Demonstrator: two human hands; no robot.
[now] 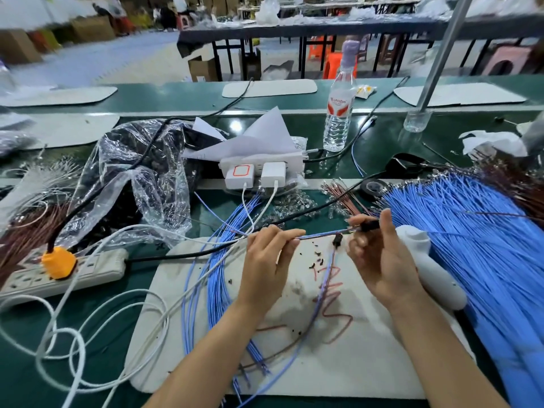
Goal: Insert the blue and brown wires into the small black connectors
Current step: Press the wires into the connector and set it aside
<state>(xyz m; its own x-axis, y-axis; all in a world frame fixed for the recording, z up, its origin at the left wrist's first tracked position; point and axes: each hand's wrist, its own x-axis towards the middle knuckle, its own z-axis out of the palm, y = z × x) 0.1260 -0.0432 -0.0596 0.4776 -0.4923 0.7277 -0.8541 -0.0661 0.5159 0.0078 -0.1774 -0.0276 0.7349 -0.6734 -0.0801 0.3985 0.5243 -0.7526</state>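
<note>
Blue wire (321, 234), seemingly with a brown one alongside, pinched in left hand (270, 260) and aimed at small black connector (369, 225) clamped between fingertips of right hand (379, 254), just above white mat (368, 363). Tip at the connector's mouth; seated or not, impossible to tell. Second connector (337, 241) dangling below, apparently already wired. Plenty left, judging by big blue bundle (471, 260) at right. Green workbench (176, 98); workshop tables and stools behind.

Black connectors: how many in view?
2 connectors: one pinched in the right hand, one just lower-left of it, wired. Dark specks on the mat may be more.
</note>
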